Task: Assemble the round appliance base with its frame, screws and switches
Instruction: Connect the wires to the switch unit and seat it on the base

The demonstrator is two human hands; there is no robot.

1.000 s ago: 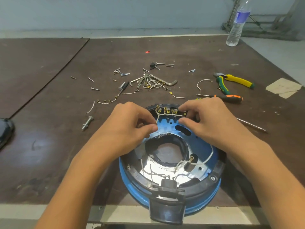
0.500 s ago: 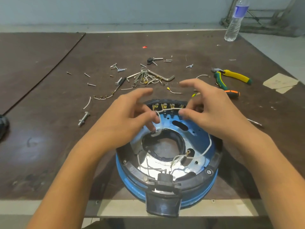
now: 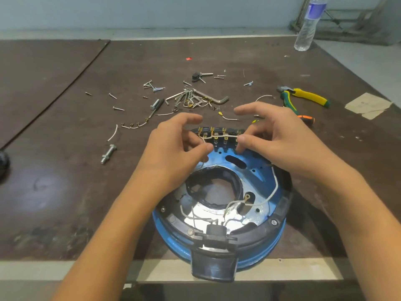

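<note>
The round blue appliance base lies upside down at the table's front edge, with a black frame round its rim and a black handle toward me. A row of black switches with brass terminals sits at its far rim. A white wire runs along those terminals. My left hand pinches the wire's left end between thumb and a finger, its index finger raised. My right hand pinches the wire's right end, index finger pointing left. More white wires cross the base's inside.
Loose screws, short wires and a hex key lie scattered behind the base. A large bolt lies to the left. Yellow-green pliers and a screwdriver handle lie at right. A water bottle stands at the far right.
Both hands went from curled tightly over the switch row to a looser pinch with index fingers lifted. The wire along the terminals now shows between them.
</note>
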